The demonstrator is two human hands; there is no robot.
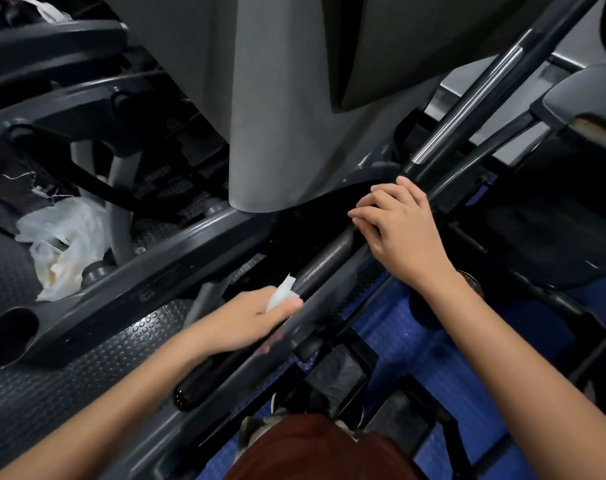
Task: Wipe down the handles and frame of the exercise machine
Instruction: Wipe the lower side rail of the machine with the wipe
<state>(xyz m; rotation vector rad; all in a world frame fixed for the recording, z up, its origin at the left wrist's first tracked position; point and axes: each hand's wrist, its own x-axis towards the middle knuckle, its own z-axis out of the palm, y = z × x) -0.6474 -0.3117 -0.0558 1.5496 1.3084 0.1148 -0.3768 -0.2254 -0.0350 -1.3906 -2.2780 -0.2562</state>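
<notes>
A dark handle bar (324, 263) of the exercise machine runs diagonally from lower left to upper right. My left hand (249, 320) is wrapped around its lower part and presses a white wipe (281, 295) against the bar. My right hand (397, 225) rests on the same bar higher up, fingers curled over it, holding nothing else. The bar's black end cap (187, 396) sticks out below my left hand. The grey frame column (281, 133) of the machine rises just behind the bar.
A crumpled white plastic bag (64, 242) lies on the studded rubber floor (87, 368) at left. A dark frame beam with a round cup hole (12, 336) crosses lower left. Blue flooring (409, 327) and black pedals (336, 375) lie beneath the bar.
</notes>
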